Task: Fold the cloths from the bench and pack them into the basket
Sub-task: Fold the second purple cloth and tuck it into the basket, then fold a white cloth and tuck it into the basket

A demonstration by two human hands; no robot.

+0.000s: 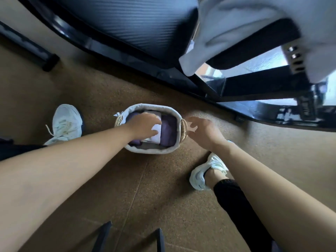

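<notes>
Basket [154, 151] on cork floor below bench [127, 24], purple + white folded cloths [169, 130] inside, L hand [145, 124] flat on white cloth, fingers spread, R hand [203, 130] open beside woven handle [184, 130], holding nothing, pale cloth [236, 28] draped on bench.

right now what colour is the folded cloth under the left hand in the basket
White, lying over purple cloths; head view.

1. Lighting's pretty dim and flat, brownish overall.
2. Brightest bit is daylight glare top right, reflecting off the bench frame [269, 84].
3. Right hand [203, 130] is motion-smeared.
4. Wide-angle bends the edges hard; the forearms balloon near the bottom.
</notes>
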